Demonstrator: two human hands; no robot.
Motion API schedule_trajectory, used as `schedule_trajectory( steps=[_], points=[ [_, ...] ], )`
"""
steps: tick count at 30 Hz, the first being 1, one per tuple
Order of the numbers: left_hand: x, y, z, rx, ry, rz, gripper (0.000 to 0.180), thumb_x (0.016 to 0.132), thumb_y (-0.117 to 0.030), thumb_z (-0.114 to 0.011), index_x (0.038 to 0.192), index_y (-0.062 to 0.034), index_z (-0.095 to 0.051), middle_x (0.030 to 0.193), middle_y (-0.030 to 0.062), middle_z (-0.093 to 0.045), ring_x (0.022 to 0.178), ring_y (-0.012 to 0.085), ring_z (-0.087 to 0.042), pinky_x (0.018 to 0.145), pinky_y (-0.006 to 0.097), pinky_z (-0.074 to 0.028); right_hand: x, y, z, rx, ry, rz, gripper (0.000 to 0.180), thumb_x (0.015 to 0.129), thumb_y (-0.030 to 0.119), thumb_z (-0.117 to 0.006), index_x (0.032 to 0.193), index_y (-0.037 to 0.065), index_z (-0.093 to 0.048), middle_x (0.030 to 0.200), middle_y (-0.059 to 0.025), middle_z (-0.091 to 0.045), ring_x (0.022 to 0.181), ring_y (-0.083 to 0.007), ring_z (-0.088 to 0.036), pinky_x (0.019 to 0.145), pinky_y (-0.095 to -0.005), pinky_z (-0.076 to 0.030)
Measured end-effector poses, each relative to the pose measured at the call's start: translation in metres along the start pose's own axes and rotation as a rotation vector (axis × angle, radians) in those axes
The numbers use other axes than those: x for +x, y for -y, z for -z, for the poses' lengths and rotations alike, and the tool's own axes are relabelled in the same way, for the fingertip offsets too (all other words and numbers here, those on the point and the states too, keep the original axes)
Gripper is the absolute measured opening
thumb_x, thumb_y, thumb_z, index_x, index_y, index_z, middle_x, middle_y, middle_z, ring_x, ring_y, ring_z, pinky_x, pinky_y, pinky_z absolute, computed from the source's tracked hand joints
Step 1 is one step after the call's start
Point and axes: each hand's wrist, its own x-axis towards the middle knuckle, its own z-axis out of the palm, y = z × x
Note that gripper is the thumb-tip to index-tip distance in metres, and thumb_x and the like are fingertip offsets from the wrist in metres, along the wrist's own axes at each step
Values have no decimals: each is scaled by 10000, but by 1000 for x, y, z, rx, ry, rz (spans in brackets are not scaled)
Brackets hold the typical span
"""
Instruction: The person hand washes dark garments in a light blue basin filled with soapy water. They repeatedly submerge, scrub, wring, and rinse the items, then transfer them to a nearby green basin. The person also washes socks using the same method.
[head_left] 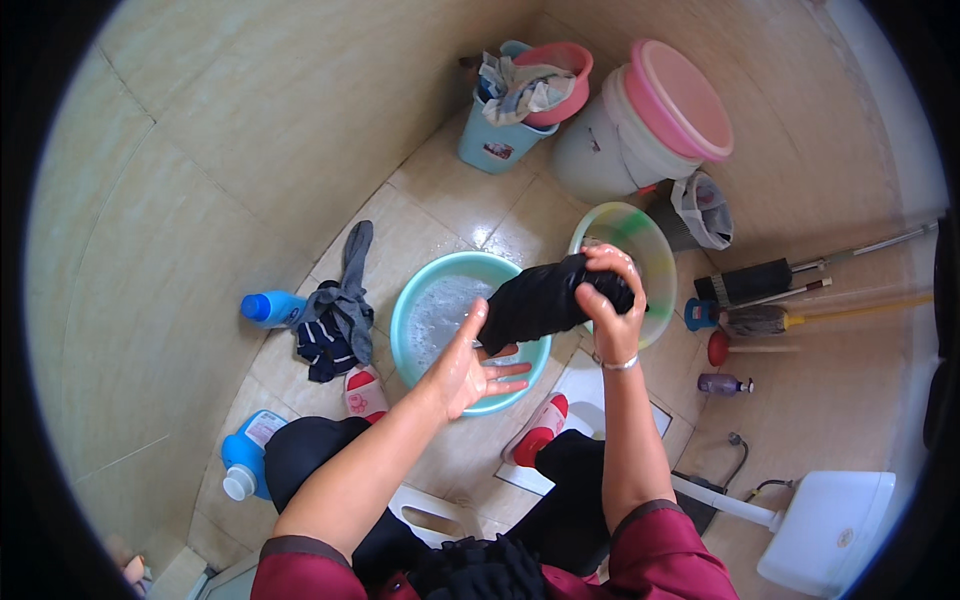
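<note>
A bunched, twisted black cloth, wet-looking, spans the space between my hands above a turquoise basin of sudsy water. My right hand is wrapped round the cloth's right end, thumb on the near side and fingers over the top. At its left end my left hand has its fingers stretched apart, with the thumb up against the cloth. Part of the suds is hidden by the cloth and my left hand.
Left of the basin lie grey and dark striped clothes near blue bottles. A pale green basin stands right. Behind are a laundry-filled blue bin and a large white bucket. Mops lie along the right wall.
</note>
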Motion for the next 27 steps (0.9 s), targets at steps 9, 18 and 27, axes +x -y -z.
schedule_trajectory(
  steps=[9,18,27],
  points=[
    [8,-23,7,-368,-88,-339,503,833,-507,-663,1097,-82,-617,1057,89,-668,1003,236,-637,917,406,-506,-20,41,-31,234,226,87,322,641,134,-760,904,32,-606,1069,-125,-568,1115,-322,-529,990,-467,-395],
    [-8,-20,-23,-41,-203,-1019,333,815,55,-644,1046,-60,-433,961,109,-623,895,168,-638,816,289,-520,-45,-2,-39,905,-39,-737,491,809,270,-608,1215,0,-555,1114,-127,-581,1093,-277,-557,1013,-406,-416],
    [-26,-11,-37,783,-227,-1410,245,745,44,-678,956,-52,-600,1044,129,-650,972,252,-636,840,342,-508,-65,-8,-38,1026,0,-972,187,865,266,-608,1000,137,-588,1090,-91,-622,1062,-262,-597,969,-439,-476]
  ],
)
